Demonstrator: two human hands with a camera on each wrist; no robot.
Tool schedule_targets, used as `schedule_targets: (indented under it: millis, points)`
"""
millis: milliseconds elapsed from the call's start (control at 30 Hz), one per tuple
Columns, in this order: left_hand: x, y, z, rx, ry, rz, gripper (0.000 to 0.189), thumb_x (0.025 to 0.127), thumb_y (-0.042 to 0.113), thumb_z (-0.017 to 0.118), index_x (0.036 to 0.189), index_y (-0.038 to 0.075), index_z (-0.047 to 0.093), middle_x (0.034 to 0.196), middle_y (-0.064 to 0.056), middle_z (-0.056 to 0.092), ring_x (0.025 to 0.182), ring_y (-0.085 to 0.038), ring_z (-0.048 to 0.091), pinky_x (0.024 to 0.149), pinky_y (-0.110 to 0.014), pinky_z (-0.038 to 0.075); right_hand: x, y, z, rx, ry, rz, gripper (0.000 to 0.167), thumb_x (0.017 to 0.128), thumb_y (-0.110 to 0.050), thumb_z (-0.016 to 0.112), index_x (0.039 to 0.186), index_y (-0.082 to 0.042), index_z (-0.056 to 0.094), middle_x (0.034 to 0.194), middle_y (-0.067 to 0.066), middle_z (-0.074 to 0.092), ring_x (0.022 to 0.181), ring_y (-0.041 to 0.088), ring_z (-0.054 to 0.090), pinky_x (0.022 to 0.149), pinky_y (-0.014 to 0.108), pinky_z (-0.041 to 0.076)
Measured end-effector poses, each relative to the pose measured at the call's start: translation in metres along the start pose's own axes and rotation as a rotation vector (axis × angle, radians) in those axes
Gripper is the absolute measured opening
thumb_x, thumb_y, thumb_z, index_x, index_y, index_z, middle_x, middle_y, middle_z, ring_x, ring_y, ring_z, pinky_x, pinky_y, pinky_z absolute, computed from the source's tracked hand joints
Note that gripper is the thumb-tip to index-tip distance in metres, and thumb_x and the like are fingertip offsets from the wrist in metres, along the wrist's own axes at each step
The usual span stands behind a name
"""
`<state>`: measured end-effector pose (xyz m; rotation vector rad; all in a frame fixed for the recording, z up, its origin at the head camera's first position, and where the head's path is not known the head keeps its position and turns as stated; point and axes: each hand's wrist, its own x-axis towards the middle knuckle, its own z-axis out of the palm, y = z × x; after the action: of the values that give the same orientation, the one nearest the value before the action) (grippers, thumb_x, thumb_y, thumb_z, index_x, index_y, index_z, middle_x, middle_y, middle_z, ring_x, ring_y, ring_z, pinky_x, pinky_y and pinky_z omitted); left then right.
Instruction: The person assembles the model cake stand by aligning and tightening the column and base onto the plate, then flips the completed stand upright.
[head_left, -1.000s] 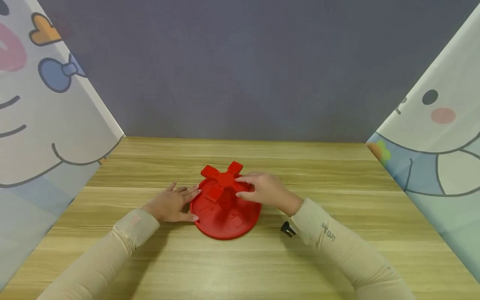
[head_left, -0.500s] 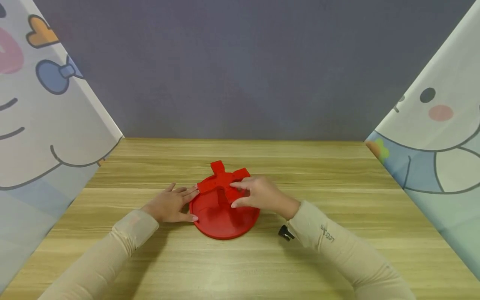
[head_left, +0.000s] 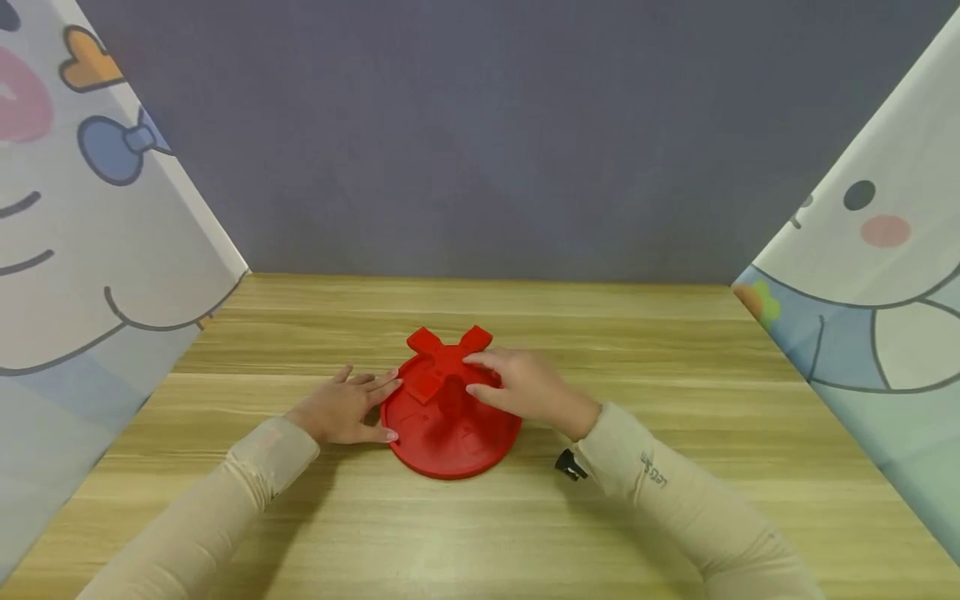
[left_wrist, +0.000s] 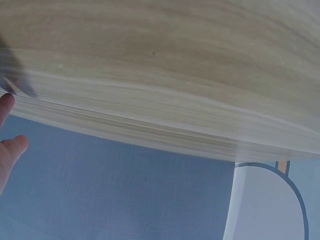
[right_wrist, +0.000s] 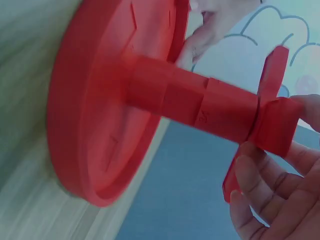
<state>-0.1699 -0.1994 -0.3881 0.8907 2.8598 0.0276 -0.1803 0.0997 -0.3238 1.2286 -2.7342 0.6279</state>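
Note:
A red round base point(head_left: 442, 458) with a raised rim lies on the wooden table. From its middle rises a red column point(right_wrist: 182, 95), upright in the head view, topped by a red four-armed cross piece point(head_left: 450, 360). My right hand point(head_left: 525, 383) pinches one arm of the cross between thumb and fingers, covering that arm in the head view. My left hand point(head_left: 347, 410) rests at the base's left rim, fingers and thumb spread and fairly straight. Two of its fingertips point(left_wrist: 15, 145) show at the edge of the left wrist view.
The wooden table point(head_left: 465, 542) runs back to a dark grey wall point(head_left: 487, 142). Panels with cartoon prints flank it, on the left point(head_left: 127, 250) and right point(head_left: 885, 308). A small black clip-like piece point(head_left: 572, 465) shows beside the right sleeve.
The cross has turned on its column, so its arms point in different directions. The right hand shifted slightly with it. The left hand and the base have stayed in place.

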Motion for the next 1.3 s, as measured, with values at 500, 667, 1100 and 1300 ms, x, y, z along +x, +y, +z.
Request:
schedule_targets:
  millis: [500,667,1100,1300]
  points:
    - [0.003,-0.004,0.0,0.003,0.003,0.011,0.086,0.084,0.066,0.055,0.145,0.006,0.042,0.151,-0.012,0.037,0.126,-0.042,0.045,0.105,-0.065,0.023,0.003,0.011,0.007,-0.163,0.204,-0.118,0.03,0.083,-0.02,0.071,0.11,-0.007,0.071,0.102,0.007,0.071,0.093,0.021,0.066,0.078,0.035,0.053]
    - [0.001,-0.004,0.0,-0.011,0.017,0.008,0.085,0.084,0.066,0.055,0.144,0.006,0.043,0.15,-0.012,0.038,0.126,-0.043,0.045,0.105,-0.066,0.023,0.002,0.004,0.011,-0.194,0.179,-0.099,0.03,0.086,-0.024,0.07,0.11,-0.008,0.071,0.098,0.005,0.072,0.085,0.016,0.069,0.066,0.029,0.055]
    - [0.002,-0.004,0.002,-0.017,0.016,0.013,0.087,0.084,0.067,0.054,0.145,0.007,0.041,0.149,-0.013,0.04,0.127,-0.043,0.044,0.106,-0.065,0.022,0.003,0.008,0.009,-0.145,0.29,-0.102,0.033,0.081,-0.015,0.075,0.111,-0.004,0.07,0.104,0.01,0.067,0.096,0.025,0.062,0.083,0.039,0.054]
    - [0.0,-0.004,0.003,-0.029,0.043,0.031,0.087,0.085,0.067,0.053,0.144,0.005,0.042,0.148,-0.014,0.04,0.126,-0.044,0.044,0.105,-0.066,0.023,0.003,0.011,0.011,-0.125,0.2,-0.061,0.031,0.084,-0.018,0.073,0.111,-0.003,0.07,0.097,0.006,0.069,0.085,0.019,0.065,0.076,0.035,0.055]
